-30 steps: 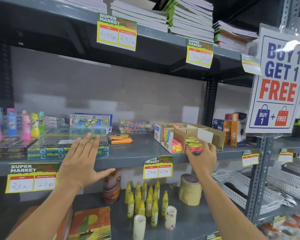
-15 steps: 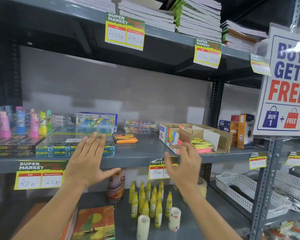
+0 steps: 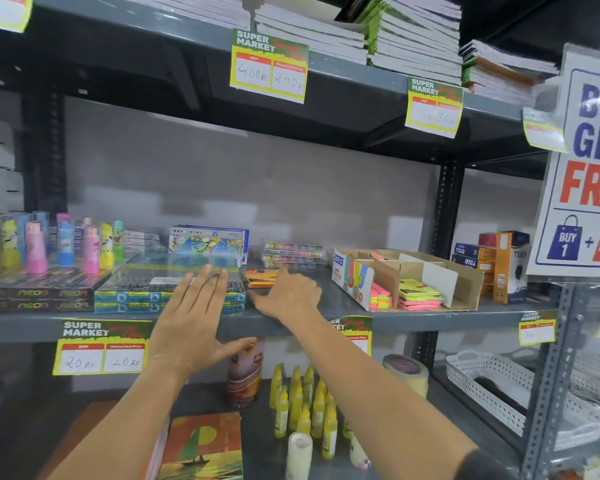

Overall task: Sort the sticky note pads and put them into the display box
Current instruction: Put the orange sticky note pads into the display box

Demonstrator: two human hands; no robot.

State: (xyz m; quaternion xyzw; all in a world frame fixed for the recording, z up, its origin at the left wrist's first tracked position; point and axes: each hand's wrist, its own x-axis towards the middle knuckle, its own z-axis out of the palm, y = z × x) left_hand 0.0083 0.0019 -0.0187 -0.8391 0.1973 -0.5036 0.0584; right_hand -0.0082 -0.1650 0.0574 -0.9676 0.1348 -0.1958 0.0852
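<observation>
A cardboard display box [image 3: 465, 282] with dividers lies on the middle shelf at the right. It holds yellow and pink sticky note pads [image 3: 418, 296] and thin neon strips [image 3: 380, 301]. A small stack of orange sticky note pads [image 3: 258, 278] lies loose on the shelf to the box's left. My right hand [image 3: 286, 294] rests on the shelf right beside the orange pads, fingers spread, holding nothing. My left hand [image 3: 194, 317] hovers open in front of the shelf edge, palm forward, empty.
Flat pen boxes [image 3: 136, 289] and neon packs [image 3: 35, 296] fill the shelf's left, with colourful bottles [image 3: 35, 247] behind. An oil pastel box [image 3: 205, 245] stands at the back. Small orange boxes [image 3: 506, 268] sit right of the display box. Glue bottles [image 3: 302, 400] and tape rolls [image 3: 406, 372] stand below.
My right hand left the display box, swung left across the shelf front and now rests beside the orange pads. My left hand stayed open in about the same place.
</observation>
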